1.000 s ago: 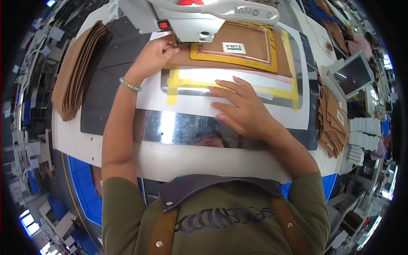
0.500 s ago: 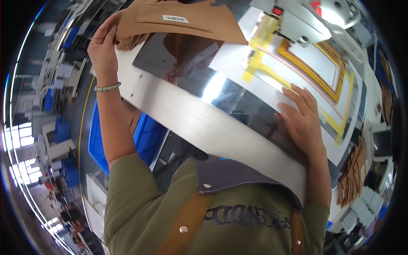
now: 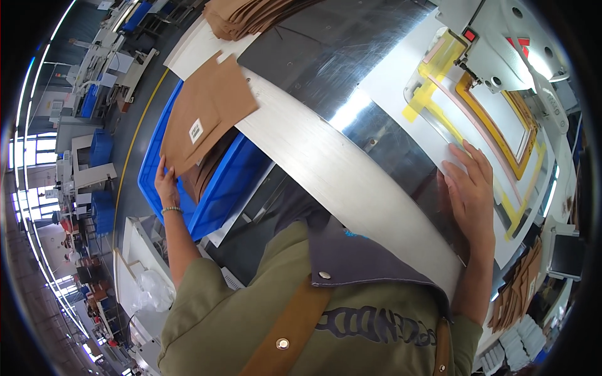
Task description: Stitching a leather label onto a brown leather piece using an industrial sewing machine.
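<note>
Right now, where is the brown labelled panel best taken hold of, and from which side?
Probably by its lower-left corner, pinched from the person's side, where the left hand holds it: the brown labelled panel is thin and flat, with this corner nearest the person, above the blue plastic bin.

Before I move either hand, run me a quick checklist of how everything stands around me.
1. Brown piece held: ok, the left hand has it by one edge.
2. Pale label on it facing up: ok.
3. Brown piece wholly within the outline of the blue bin: not ok, a corner overlaps the pale table edge.
4. Brown piece clear of the bin's rim: cannot tell, they overlap in this view.
5. Right hand off the yellow frame: ok, it lies beside it, fingers apart.
6. Height of the machine head above the frame: cannot tell from this angle.
</note>
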`<state>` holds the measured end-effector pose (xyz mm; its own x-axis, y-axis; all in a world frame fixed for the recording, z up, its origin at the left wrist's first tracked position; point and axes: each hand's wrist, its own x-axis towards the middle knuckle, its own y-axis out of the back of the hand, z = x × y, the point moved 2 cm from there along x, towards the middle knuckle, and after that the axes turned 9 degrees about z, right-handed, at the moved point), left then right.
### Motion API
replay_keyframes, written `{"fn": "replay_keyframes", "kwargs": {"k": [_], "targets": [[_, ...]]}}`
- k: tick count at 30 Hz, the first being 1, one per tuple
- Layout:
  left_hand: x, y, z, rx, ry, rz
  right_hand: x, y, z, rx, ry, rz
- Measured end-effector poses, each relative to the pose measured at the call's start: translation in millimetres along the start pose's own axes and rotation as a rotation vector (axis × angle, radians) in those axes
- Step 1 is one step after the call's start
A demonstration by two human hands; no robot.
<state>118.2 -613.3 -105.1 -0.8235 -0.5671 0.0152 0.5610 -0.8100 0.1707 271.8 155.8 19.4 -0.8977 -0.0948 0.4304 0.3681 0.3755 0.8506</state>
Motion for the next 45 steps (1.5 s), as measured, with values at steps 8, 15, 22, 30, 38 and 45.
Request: {"fn": "replay_keyframes", "kwargs": {"k": [8,15,22,30,38,45], "targets": [[-13,109,-87,0.733,0.188,0.046,-2,0,9,0.038,0.006,-0.008],[25,-31,0,0.819,-0.677,0.408,2,7,6,-0.021,0.016,0.062],[-123,-330,191,0.045,-0.807,-0.397,-2,7,33,0.038,-0.18,0.352],[-286,-507,247,0.02,-1.171,-1.307,-15,5,46,-0.054,-0.238,0.328],[-327,-554,211,0.036,-1.301,-1.35,-14,-5,49,-0.129,-0.181,0.245],[-318,-559,209,0.049,-1.23,-1.391,-7,-9,55,-0.071,-0.109,0.217]]}}
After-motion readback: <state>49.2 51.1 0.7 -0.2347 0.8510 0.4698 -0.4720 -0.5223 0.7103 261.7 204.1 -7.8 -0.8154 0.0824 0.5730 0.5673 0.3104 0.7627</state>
